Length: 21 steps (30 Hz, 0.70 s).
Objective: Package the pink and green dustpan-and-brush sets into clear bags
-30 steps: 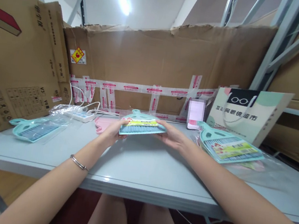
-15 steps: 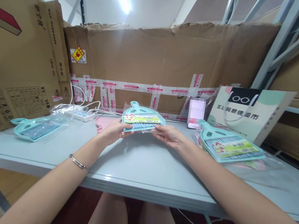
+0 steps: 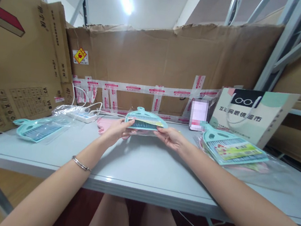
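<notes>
Between both hands, a little above the table, I hold a light-blue dustpan and brush set (image 3: 149, 117) in clear wrap with a printed label band. My left hand (image 3: 118, 131) pinches its left front corner, and my right hand (image 3: 169, 136) pinches the right one. The set is tilted, so its face shows as a narrow strip. Behind my left hand lies a pink dustpan (image 3: 104, 124), partly hidden. To the left rests a wrapped light-blue dustpan set (image 3: 39, 129). On the right, another blue dustpan set (image 3: 232, 148) lies on top of wrapped pink ones.
A white power strip (image 3: 84, 116) with cables stands at the back left of the table (image 3: 137, 164). A phone (image 3: 199, 114) leans upright at the back, beside a paper bag (image 3: 252, 113). Cardboard boxes (image 3: 147, 59) wall the back and left.
The held dustpan set has tipped, so its label and face now look flatter and narrower. Both hands keep their grip in nearly the same place.
</notes>
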Available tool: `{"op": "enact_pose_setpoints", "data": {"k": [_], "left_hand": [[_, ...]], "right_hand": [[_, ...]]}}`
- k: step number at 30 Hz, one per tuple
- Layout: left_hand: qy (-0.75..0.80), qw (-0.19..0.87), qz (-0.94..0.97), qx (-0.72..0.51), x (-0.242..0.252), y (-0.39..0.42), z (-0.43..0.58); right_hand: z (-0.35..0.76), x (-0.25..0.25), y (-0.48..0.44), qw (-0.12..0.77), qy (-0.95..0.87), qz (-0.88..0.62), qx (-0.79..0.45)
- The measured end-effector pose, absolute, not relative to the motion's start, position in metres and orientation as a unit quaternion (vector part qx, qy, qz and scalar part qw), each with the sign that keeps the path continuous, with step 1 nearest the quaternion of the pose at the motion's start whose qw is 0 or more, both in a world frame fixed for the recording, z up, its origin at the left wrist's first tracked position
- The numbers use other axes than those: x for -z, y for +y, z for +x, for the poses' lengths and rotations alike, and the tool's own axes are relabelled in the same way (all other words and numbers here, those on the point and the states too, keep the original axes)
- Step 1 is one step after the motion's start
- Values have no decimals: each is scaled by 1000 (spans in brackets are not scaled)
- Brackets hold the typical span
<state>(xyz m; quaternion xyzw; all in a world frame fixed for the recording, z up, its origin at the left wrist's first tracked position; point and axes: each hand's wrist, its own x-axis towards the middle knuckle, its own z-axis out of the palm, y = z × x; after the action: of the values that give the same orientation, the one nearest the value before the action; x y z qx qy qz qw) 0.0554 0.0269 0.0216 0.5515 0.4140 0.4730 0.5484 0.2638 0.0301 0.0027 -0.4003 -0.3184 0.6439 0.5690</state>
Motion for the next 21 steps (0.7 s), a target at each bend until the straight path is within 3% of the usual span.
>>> {"op": "enact_pose_setpoints", "data": {"k": [5,10,15,18,21], "left_hand": [[441,469,547,-535,-32,25,45],[350,417,697,-466,-30,13,47],[365,331,707,-507,-25,17,53],[387,354,653,-546,-22,25,53],[398,389,588,-586,-21,28,52]], "right_hand": [[271,-3,35,600,-306,-397,-623],[269,-11,29,609,-301,-398,-617],[264,-12,24,582,-349,-384,-626],[265,-15,19,571,-398,-344,-630],[268,-19,11,496,-474,-286,-669]]}}
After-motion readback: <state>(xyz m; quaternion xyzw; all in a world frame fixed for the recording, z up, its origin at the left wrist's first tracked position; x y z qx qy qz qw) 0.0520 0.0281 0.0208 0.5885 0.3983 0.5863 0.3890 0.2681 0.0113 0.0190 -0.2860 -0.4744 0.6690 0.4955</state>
